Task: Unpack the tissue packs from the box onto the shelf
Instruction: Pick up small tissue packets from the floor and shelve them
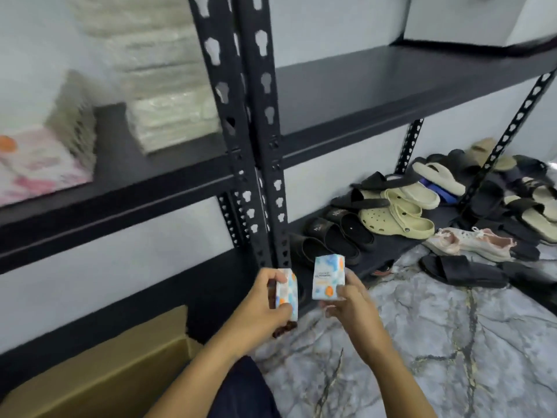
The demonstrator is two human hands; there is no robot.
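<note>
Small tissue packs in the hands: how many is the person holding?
2: one small tissue pack in the left hand, another pack in the right hand. More may be hidden in the box.

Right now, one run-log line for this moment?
left hand: holds tissue pack | right hand: holds second tissue pack | box: lower left | shelf: ahead

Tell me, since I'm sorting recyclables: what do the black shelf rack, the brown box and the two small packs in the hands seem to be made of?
The black shelf rack looks like matt painted metal: punched keyhole slots line its posts. The brown box looks like plain cardboard, with dull folded flaps. The small blue-and-orange printed packs, one in the left hand at, one in the right hand at, appear wrapped in glossy plastic film, though blur leaves that open.
</note>
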